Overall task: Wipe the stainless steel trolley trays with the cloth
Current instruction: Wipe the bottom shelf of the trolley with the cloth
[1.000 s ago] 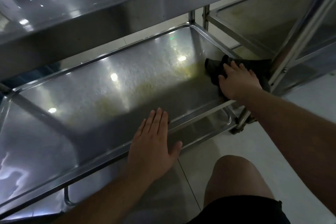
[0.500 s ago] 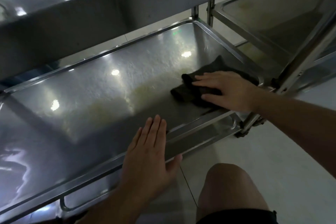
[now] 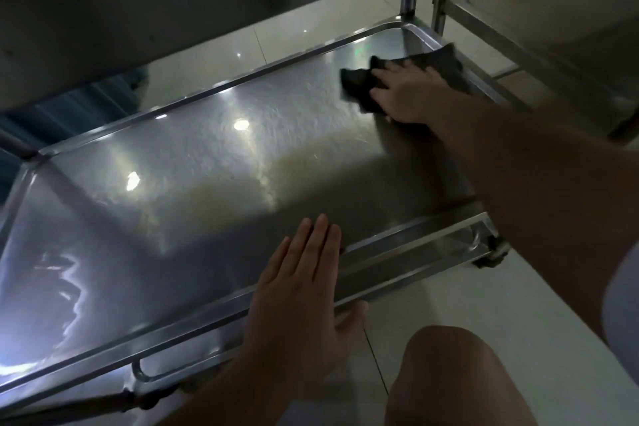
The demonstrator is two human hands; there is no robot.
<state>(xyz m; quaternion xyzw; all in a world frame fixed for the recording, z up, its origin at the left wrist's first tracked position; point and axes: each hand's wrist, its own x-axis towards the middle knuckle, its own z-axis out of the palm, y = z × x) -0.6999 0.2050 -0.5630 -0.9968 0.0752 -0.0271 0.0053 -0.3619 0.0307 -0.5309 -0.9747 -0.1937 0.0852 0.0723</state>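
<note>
With my right hand [image 3: 411, 93] pressed flat on the cloth [image 3: 359, 83] at the tray's [image 3: 207, 162] two o'clock corner, left hand [image 3: 304, 287] flat, bracing the near rim, I should sweep in overlapping strokes toward eight o'clock.

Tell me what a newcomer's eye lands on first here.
The dark cloth under the right hand, pressed flat at the tray's far right corner. Then the left hand lying flat on the steel tray's near rim, and bright light reflections mid-tray.
</note>
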